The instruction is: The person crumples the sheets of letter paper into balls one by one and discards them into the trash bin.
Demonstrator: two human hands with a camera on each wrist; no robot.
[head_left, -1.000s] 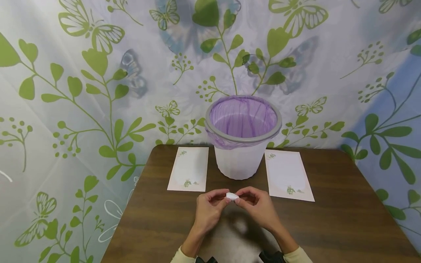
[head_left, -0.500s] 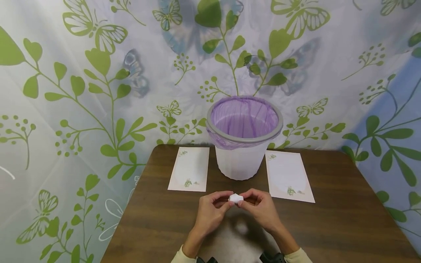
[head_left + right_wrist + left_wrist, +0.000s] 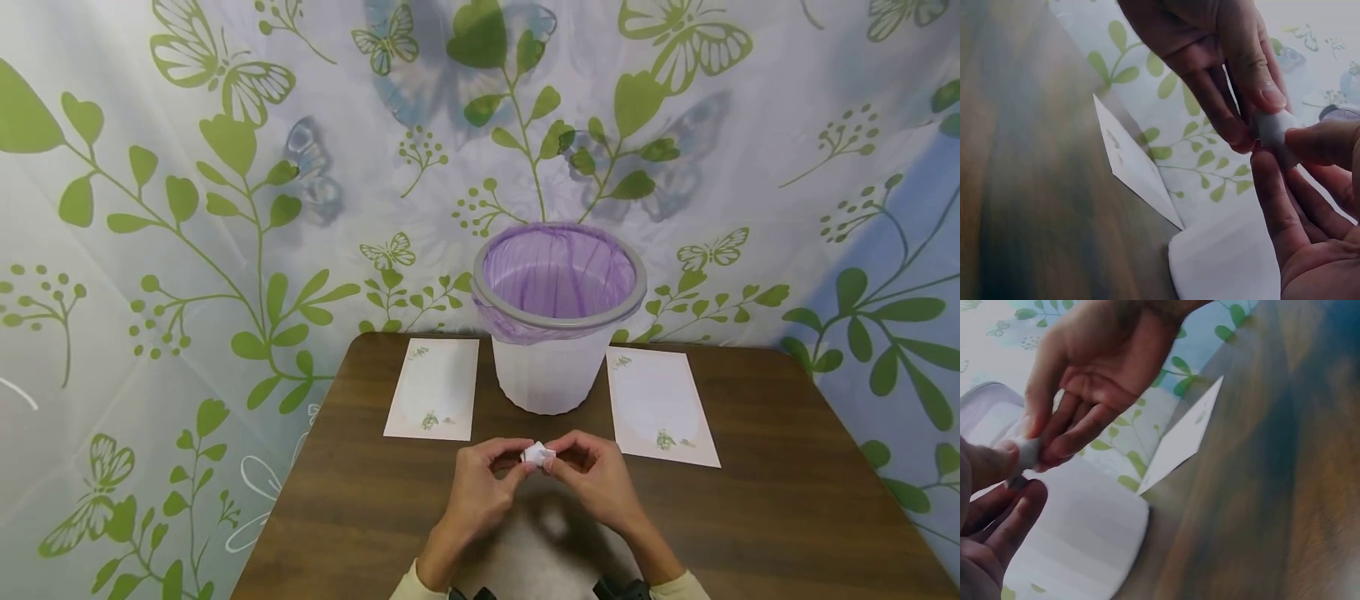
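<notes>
The left hand (image 3: 477, 490), fingers barely parted, is pinching a crumpled white wad (image 3: 537, 454) whose long axis is running roughly left to right above the counter (image 3: 337, 500); the right hand (image 3: 597, 486) is pinching its other end just as narrowly.

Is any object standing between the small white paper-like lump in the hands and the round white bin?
Apart from the left hand and right hand pinching the lump, nothing visible stands between it and the bin.
</notes>
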